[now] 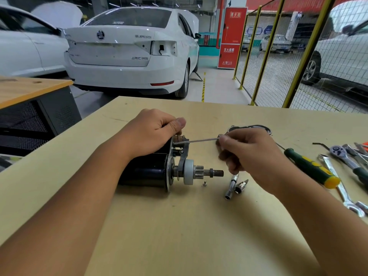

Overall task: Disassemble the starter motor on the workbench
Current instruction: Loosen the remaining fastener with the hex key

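The black starter motor (147, 172) lies on its side on the workbench (179, 226), its pinion gear and shaft (209, 173) pointing right. My left hand (153, 132) grips the solenoid part on the motor's far side. My right hand (251, 154) pinches a thin metal rod tool (197, 140) whose tip sits at the top of the motor's end plate. The removed nose housing (256, 127) lies behind my right hand, partly hidden.
A small screw (204, 183), a socket extension (231, 188) and a socket bit (241, 187) lie just right of the shaft. A green-yellow screwdriver (312, 169), a spanner (342, 192) and ratchets (346, 156) sit at the right edge. Cars and a yellow fence stand beyond the bench.
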A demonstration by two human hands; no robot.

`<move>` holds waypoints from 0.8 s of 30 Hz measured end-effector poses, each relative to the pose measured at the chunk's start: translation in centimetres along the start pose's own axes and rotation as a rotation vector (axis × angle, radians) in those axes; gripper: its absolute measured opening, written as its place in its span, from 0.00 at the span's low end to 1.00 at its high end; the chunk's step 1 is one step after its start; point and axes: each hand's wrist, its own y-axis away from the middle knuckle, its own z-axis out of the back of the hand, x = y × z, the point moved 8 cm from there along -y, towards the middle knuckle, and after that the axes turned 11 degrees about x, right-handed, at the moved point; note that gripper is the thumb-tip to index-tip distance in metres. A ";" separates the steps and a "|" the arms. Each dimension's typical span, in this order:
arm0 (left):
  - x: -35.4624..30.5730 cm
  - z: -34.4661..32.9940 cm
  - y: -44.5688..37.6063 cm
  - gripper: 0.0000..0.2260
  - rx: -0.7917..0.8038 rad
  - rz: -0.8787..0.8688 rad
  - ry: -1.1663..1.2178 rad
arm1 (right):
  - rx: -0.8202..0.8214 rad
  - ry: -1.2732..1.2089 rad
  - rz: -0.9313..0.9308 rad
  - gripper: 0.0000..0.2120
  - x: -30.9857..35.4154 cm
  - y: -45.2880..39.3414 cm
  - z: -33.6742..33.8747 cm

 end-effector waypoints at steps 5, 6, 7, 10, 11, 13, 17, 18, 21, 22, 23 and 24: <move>0.0 -0.1 0.0 0.31 0.012 -0.002 0.005 | -0.002 -0.139 -0.035 0.09 -1.0 -0.1 -0.2; 0.0 -0.1 0.0 0.31 0.015 0.001 0.005 | 0.000 -0.117 -0.022 0.06 -1.1 -0.1 -0.3; 0.0 -0.1 0.0 0.31 0.016 0.002 0.008 | -0.003 -0.119 -0.004 0.03 -1.2 -0.1 -0.3; 0.2 -0.1 0.1 0.30 0.010 0.006 0.022 | -0.016 -0.242 0.058 0.05 -1.2 -0.3 -0.1; 0.2 -0.1 0.2 0.30 0.013 0.007 0.021 | -0.019 -0.257 0.084 0.07 -1.0 -0.3 0.1; 0.1 -0.1 0.1 0.31 0.018 0.003 0.014 | -0.034 -0.177 0.161 0.09 0.0 -0.1 0.5; -0.1 -0.2 0.1 0.31 0.044 0.007 0.007 | -0.086 0.128 0.351 0.08 2.4 0.7 0.4; -0.2 -0.2 0.2 0.28 0.049 0.010 0.014 | -0.096 0.158 0.373 0.09 2.7 0.8 0.4; -0.4 -0.3 0.4 0.20 0.065 0.007 0.006 | -0.104 0.193 0.353 0.11 2.9 1.0 0.4; -0.5 -0.3 0.4 0.19 0.077 -0.003 0.002 | -0.102 0.149 0.318 0.11 2.6 0.8 0.4; -0.6 -0.3 0.4 0.18 0.088 -0.013 0.008 | -0.098 0.062 0.271 0.10 2.1 0.7 0.4; -0.7 -0.3 0.5 0.16 0.098 -0.024 0.018 | -0.088 -0.052 0.222 0.10 1.5 0.5 0.4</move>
